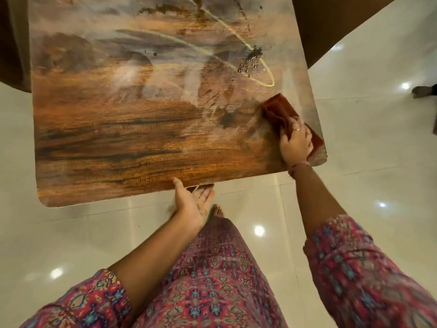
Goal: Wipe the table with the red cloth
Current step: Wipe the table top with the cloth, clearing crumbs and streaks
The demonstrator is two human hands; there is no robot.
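A brown wood-grain table (123, 138) fills the upper middle of the head view, streaked with grey dust, yellow smears and dark spilled droplets (250, 61). The red cloth (279, 110) lies folded on the table's near right corner. My right hand (295, 142) presses down on the cloth, fingers gripping its near end. My left hand (194, 204) is cupped palm-up just below the table's front edge, thumb touching the rim, with dark grime on the palm.
Glossy white floor tiles (354, 138) surround the table. Brown furniture (331, 24) stands at the far right and far left. My patterned pink garment and a bare foot (218, 211) are below the table's edge. Another person's foot (423, 91) shows at the right edge.
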